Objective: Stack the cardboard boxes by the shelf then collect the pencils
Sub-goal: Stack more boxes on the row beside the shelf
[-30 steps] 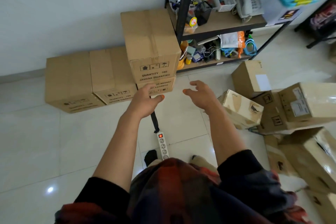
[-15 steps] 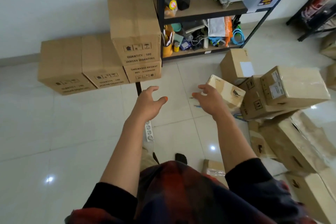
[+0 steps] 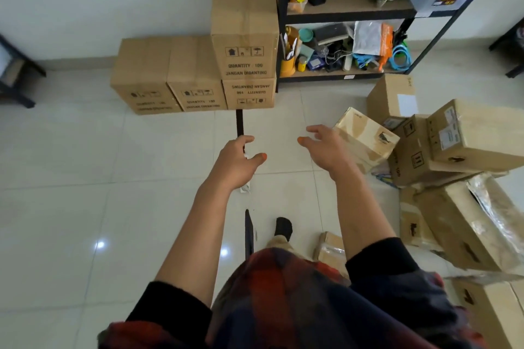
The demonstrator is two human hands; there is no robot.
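Against the white wall in the upper middle of the frame, four brown printed cardboard cartons [image 3: 198, 76] already stand just left of the black metal shelf unit with wooden boards [image 3: 348, 13]: three in a row on the pale tiled floor [image 3: 71, 193], and a fourth set on top of the one nearest the shelf. That part of the stacking looks done. Much remains, though: at the right side of the frame a loose heap of mixed cardboard boxes [image 3: 453, 167] lies tumbled and tilted, among them a small glossy tape-wrapped box [image 3: 365, 136] at the heap's left edge. The left hand [image 3: 235, 164] and the right hand [image 3: 329, 150] are both empty, fingers spread and relaxed, held out over bare floor at centre frame; the right one hovers just beside the small glossy box without clearly touching it. By my reckoning that box is the likely next pick. Something thin and coloured pokes out under the heap at right, possibly pencils, but it is too small to tell; collecting them has not begun.
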